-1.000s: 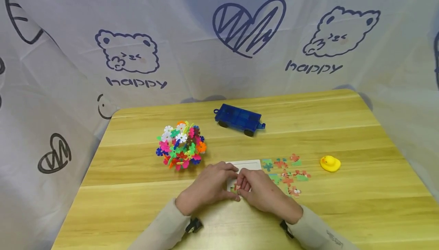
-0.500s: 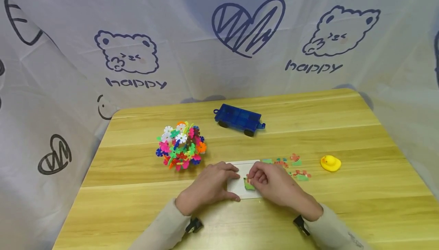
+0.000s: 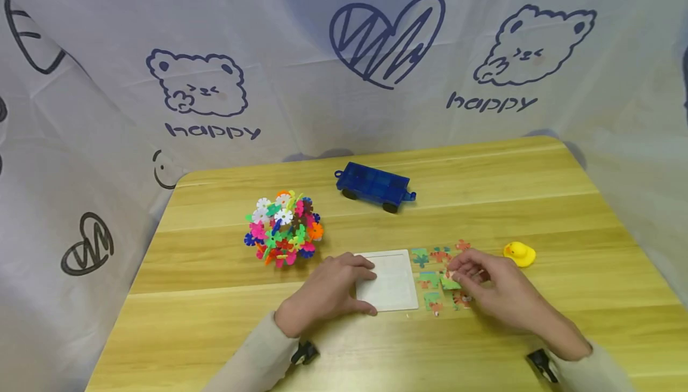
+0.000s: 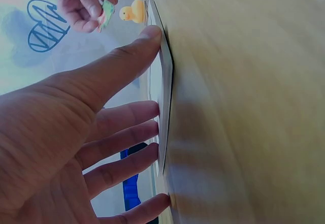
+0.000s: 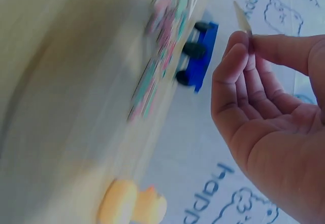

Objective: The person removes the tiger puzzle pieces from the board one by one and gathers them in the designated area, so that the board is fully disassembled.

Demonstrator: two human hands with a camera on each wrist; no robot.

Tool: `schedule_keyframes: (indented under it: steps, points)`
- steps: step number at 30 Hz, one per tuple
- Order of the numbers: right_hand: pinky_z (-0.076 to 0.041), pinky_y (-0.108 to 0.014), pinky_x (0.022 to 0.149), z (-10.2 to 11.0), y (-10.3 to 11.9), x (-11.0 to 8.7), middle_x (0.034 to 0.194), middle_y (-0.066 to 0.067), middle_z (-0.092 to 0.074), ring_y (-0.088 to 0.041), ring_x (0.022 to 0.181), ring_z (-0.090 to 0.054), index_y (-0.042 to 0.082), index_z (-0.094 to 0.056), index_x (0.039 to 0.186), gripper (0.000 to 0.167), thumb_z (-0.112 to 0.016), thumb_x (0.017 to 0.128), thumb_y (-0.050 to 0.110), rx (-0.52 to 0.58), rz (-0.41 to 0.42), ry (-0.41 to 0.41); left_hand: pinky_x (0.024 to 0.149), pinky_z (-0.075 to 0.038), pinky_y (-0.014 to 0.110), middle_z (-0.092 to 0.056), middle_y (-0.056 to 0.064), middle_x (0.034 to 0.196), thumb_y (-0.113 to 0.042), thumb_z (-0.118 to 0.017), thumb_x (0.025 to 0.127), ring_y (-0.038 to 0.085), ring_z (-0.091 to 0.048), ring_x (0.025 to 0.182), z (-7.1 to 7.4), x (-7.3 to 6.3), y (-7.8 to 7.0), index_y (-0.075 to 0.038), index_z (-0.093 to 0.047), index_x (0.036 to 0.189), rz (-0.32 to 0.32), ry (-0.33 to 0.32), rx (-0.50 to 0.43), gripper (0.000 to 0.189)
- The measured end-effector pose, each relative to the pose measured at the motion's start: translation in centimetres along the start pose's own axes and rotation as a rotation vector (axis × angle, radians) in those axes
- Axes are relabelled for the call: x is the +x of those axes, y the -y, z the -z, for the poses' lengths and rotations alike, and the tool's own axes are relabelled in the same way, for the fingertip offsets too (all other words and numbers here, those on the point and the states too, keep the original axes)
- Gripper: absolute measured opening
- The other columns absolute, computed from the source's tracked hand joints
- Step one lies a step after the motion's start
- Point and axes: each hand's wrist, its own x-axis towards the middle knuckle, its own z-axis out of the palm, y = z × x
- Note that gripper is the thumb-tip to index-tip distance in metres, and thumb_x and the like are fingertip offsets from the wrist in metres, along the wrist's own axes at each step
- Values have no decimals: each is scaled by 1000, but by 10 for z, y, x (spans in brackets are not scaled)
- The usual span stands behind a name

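A white puzzle tray (image 3: 392,284) lies flat near the middle of the table, its visible inside bare. My left hand (image 3: 330,287) rests on its left side, thumb and fairly straight fingers spread along the edge, as the left wrist view shows with the tray (image 4: 165,82) seen edge-on. To the right, my right hand (image 3: 500,289) pinches a green and orange puzzle piece (image 3: 449,283) between thumb and fingertips, raised off the table. In the right wrist view this piece (image 5: 242,20) appears edge-on. Beneath and beside that hand lie several loose puzzle pieces (image 3: 428,280), some partly hidden by it.
A yellow rubber duck (image 3: 519,254) sits right of the pieces. A blue toy wagon (image 3: 374,185) stands farther back. Left of the tray is a ball of colourful flower-shaped plastic pieces (image 3: 283,229). A printed white curtain (image 3: 301,93) hangs behind the table.
My right hand has moved from over the tray to the right, carrying the puzzle piece above the loose ones and uncovering the tray. My left hand has stayed in place.
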Motion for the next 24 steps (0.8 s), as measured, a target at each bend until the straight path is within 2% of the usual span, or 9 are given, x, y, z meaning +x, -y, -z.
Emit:
schedule_keyframes:
  steps: [5, 11, 14, 19, 24]
  points:
    - [-63, -23, 75, 9, -14, -8, 98, 2, -79, 0, 87, -70, 15, -76, 108, 12, -77, 100, 6, -50, 28, -30, 103, -59, 45, -74, 0, 143, -53, -93, 83, 22, -67, 130, -1, 0, 1, -15, -81, 129, 4, 1, -1, 61]
    - [-62, -22, 68, 18, -28, -19, 95, 3, -78, 4, 84, -67, 14, -77, 108, 15, -78, 98, 3, -85, 33, -58, 104, -59, 45, -74, 0, 143, -52, -93, 83, 22, -67, 131, -2, 1, 1, -15, -81, 130, 2, 1, -12, 61]
    - [-61, -22, 66, 22, -35, -25, 94, 4, -78, 5, 82, -66, 13, -77, 108, 16, -79, 97, 2, -92, 5, -50, 104, -59, 45, -73, 0, 143, -52, -94, 83, 22, -67, 132, -2, 1, 2, -15, -81, 130, 4, 3, -13, 61]
    - [-59, -21, 66, 24, -43, -32, 96, 3, -78, 5, 82, -65, 11, -78, 111, 12, -76, 100, 4, -87, -78, 1, 103, -59, 46, -74, 0, 143, -51, -94, 83, 22, -66, 132, -1, 1, 3, -16, -81, 130, 5, 4, -11, 61]
    - [-59, -21, 66, 25, -48, -33, 96, 5, -77, 4, 82, -64, 11, -77, 110, 12, -76, 100, 4, -88, -107, 43, 102, -59, 46, -74, -1, 143, -52, -94, 83, 21, -67, 131, -1, 1, 3, -16, -81, 130, 5, 3, -12, 61]
